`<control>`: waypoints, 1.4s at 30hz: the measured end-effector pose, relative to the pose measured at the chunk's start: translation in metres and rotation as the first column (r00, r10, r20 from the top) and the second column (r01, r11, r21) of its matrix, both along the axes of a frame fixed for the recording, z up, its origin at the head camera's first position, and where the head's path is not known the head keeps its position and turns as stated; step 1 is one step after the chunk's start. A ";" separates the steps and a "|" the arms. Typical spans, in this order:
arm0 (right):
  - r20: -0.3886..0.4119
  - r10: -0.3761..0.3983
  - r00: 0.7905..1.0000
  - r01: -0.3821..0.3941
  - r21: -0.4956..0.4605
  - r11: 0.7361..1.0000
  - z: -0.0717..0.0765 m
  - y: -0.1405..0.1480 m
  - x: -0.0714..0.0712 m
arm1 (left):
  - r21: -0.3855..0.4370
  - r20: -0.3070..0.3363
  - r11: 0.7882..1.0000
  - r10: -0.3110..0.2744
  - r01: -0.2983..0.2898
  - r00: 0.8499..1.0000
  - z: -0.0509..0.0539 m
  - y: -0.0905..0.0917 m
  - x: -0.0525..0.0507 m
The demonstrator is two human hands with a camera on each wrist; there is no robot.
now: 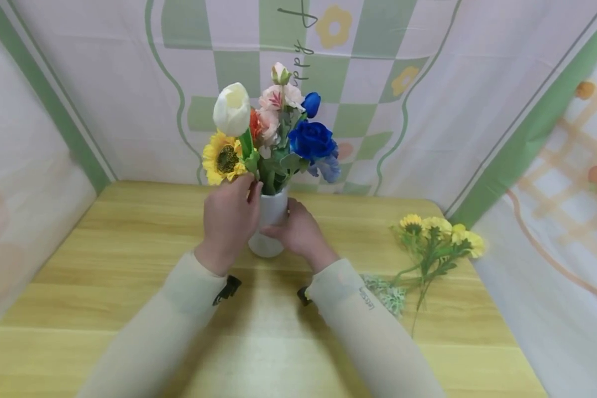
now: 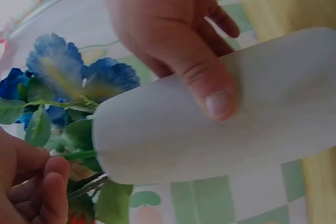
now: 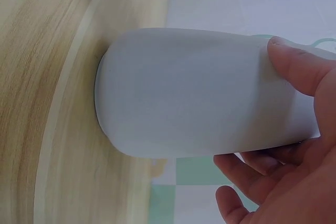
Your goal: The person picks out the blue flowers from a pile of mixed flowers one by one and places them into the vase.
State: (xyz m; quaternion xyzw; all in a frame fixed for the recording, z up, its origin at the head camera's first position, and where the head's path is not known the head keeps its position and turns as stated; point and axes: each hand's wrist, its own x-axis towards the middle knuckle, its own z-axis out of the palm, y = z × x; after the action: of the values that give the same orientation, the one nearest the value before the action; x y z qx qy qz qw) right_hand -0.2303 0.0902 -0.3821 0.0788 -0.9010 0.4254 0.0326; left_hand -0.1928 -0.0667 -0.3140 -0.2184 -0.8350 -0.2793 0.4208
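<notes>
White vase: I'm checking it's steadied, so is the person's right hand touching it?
Touching: the left wrist view shows the right hand with its thumb laid against the white vase, no gap between.

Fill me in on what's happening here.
A person is arranging flowers in a white vase that stands on a wooden table. The right hand holds the vase, while the left hand pinches a green stem at its mouth. A white tulip, a sunflower and a blue rose show above the vase; some yellow flowers lie on the table to the right.
</notes>
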 end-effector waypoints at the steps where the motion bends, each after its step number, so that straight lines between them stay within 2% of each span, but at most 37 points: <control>1: -0.002 0.004 1.000 -0.004 -0.003 1.000 0.000 0.000 0.000 | -0.005 0.017 1.000 0.009 -0.009 1.000 -0.002 0.000 -0.002; 6: -0.005 0.001 1.000 -0.001 0.002 1.000 0.001 0.000 0.001 | 0.000 0.109 0.999 0.039 -0.040 0.993 -0.008 0.003 -0.008; 10: 0.001 -0.036 0.999 0.036 0.040 0.999 0.001 -0.001 0.003 | 0.061 0.179 0.998 0.023 -0.034 0.984 -0.012 0.006 -0.011; 12: 0.003 -0.050 0.999 0.050 0.058 0.997 0.001 -0.002 0.004 | 0.096 0.187 0.995 0.008 -0.026 0.982 -0.015 0.006 -0.012; 15: -0.002 -0.054 0.999 0.054 0.076 0.996 0.001 -0.003 0.004 | 0.122 0.173 0.993 -0.013 -0.008 0.985 -0.019 0.004 -0.014; 22: -0.011 -0.057 0.998 0.057 0.095 0.994 0.003 -0.003 0.006 | 0.084 0.110 0.996 -0.010 0.000 0.994 -0.023 0.001 -0.018; 27: -0.015 -0.059 0.998 0.060 0.099 0.993 0.002 -0.003 0.004 | 0.177 0.112 0.983 -0.067 0.046 0.991 -0.022 0.002 -0.014; 32: -0.019 -0.058 0.998 0.060 0.093 0.994 0.003 -0.003 0.004 | 0.273 0.056 0.954 -0.146 0.126 0.988 -0.022 0.002 -0.012; 34: -0.022 -0.060 0.998 0.062 0.096 0.993 0.003 -0.004 0.005 | 0.257 0.042 0.957 -0.150 0.135 0.988 -0.022 0.001 -0.013; 39: -0.027 -0.070 0.997 0.073 0.103 0.992 0.002 -0.004 0.004 | 0.113 0.052 0.989 -0.104 0.097 0.993 -0.024 0.000 -0.016; 42: -0.034 -0.061 0.998 0.064 0.096 0.993 0.000 -0.004 0.004 | 0.133 0.052 0.984 -0.122 0.114 0.991 -0.026 0.000 -0.017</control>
State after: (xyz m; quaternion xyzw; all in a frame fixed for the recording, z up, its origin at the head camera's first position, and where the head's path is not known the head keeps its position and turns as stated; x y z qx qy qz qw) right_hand -0.2264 0.0864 -0.3824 0.0586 -0.9220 0.3786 0.0560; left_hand -0.2100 -0.0665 -0.3398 -0.2312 -0.8129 -0.3641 0.3914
